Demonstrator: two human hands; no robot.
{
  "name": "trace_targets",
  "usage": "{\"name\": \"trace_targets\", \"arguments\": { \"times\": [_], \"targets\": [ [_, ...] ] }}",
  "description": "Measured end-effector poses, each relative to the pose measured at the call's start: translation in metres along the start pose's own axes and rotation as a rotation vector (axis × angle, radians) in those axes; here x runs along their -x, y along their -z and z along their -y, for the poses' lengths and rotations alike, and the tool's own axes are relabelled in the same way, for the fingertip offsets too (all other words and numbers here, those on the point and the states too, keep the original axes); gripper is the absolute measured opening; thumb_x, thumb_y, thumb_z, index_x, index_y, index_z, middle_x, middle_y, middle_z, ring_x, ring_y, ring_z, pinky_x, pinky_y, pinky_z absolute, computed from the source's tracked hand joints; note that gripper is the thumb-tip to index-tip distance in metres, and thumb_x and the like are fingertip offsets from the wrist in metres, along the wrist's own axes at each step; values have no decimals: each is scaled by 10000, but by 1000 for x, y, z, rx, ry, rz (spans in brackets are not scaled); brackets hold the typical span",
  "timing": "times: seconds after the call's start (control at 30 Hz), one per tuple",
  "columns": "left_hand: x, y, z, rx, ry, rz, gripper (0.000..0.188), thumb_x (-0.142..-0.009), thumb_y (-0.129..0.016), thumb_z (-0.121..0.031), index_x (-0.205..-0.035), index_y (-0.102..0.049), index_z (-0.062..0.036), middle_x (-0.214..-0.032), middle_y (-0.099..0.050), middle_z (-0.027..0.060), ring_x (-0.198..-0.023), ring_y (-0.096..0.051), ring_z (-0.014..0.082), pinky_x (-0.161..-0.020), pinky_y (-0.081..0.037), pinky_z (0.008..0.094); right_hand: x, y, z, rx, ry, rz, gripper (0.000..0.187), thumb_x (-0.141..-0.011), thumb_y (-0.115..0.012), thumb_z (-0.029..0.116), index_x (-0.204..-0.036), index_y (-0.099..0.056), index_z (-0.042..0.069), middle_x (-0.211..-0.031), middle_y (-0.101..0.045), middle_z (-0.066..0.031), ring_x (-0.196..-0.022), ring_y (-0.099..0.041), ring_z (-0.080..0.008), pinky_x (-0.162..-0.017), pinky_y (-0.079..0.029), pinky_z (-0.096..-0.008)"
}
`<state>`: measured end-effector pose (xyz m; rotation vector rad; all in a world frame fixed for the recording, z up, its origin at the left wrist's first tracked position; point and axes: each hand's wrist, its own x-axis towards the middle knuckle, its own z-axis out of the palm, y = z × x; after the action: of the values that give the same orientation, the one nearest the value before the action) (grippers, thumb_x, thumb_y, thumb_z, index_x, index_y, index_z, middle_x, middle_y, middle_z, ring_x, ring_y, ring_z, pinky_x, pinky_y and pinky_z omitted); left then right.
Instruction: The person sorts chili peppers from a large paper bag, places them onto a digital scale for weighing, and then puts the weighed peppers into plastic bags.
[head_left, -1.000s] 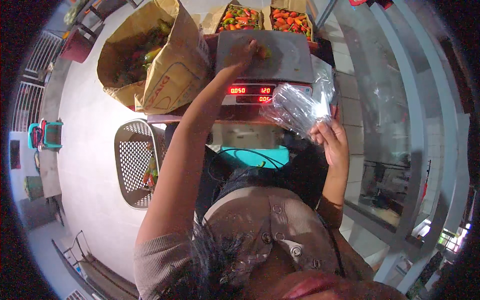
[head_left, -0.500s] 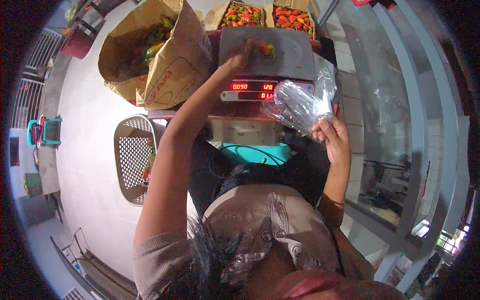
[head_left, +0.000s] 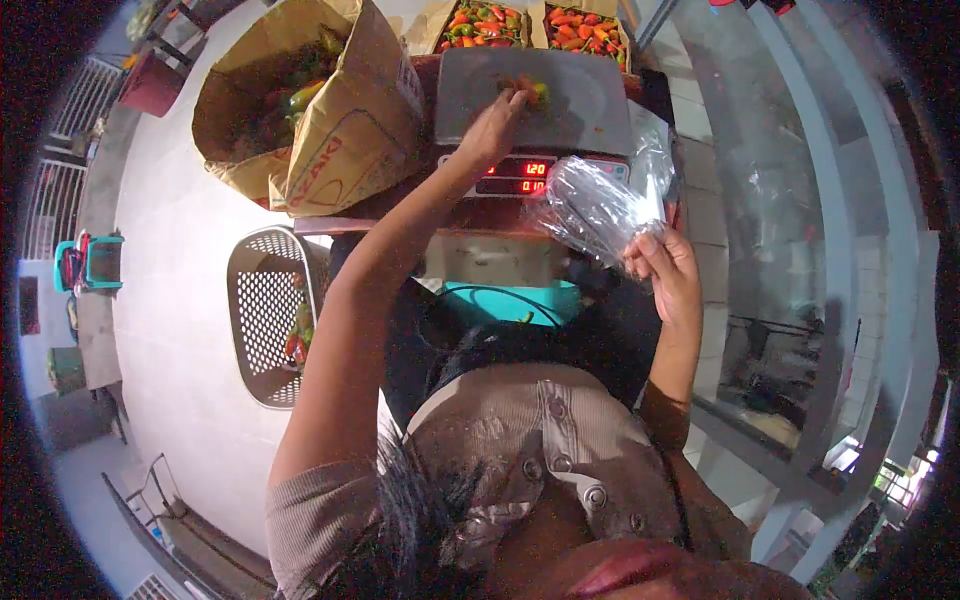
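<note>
My left hand (head_left: 497,125) reaches forward onto the grey pan of a weighing scale (head_left: 580,85), its fingers closed around a few small red and green chili peppers (head_left: 532,90) lying there. A red lit display (head_left: 520,177) glows on the scale's front. My right hand (head_left: 665,270) is raised to the right of the scale and pinches the edge of a crumpled clear plastic bag (head_left: 598,205), which hangs in front of the scale's right side.
A large open brown paper sack (head_left: 340,140) with peppers inside stands left of the scale. Two cardboard boxes of red and green peppers (head_left: 530,25) sit behind the scale. A white perforated basket (head_left: 262,310) with a few peppers rests on the floor at left.
My left hand stays on the scale pan among the peppers, shifting slightly. The display reading changes. My right hand keeps hold of the plastic bag.
</note>
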<state>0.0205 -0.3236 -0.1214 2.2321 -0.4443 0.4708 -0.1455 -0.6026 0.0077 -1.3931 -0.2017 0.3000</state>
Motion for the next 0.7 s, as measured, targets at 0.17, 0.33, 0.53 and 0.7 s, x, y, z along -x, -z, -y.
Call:
{"name": "trace_targets", "arguments": {
  "times": [0.17, 0.33, 0.53, 0.7],
  "targets": [
    [-3, -36, 89, 551, 114, -10, 276, -818, -477, 10, -1091, -461, -27, -1013, -531, 170, -867, -535, 327, -824, -436, 361, -5, -8, 5, 6, 6, 55, 217, -880, -568, 238, -818, -596, 32, -724, -605, -34, -574, -460, -64, -553, -394, -221],
    [-16, -43, 101, 512, 78, -92, 280, -814, -535, -29, -1086, -470, -14, -1011, -548, 172, -872, -544, 308, -824, -438, 358, -4, -8, 6, 8, 17, 35, 206, -875, -576, 230, -826, -598, 32, -732, -609, -40, -572, -458, -65, -558, -403, -231],
    [-28, 21, -2, 489, 665, -115, 273, -848, -492, -244, -911, -594, 2, -821, -632, 171, -679, -612, 295, -656, -481, 391, 0, 3, 2, -4, 16, -4, 194, -869, -581, 220, -823, -598, 32, -743, -613, -54, -574, -465, -75, -565, -408, -234],
    [-37, 27, 24, 928, 722, -185, 200, -764, -534, -175, -711, -614, 1, -656, -618, 160, -507, -579, 284, -489, -455, 415, -5, -2, 4, -1, 35, 25, 186, -871, -580, 209, -821, -596, 30, -751, -613, -59, -583, -470, -77, -571, -414, -235]
  ]
}}
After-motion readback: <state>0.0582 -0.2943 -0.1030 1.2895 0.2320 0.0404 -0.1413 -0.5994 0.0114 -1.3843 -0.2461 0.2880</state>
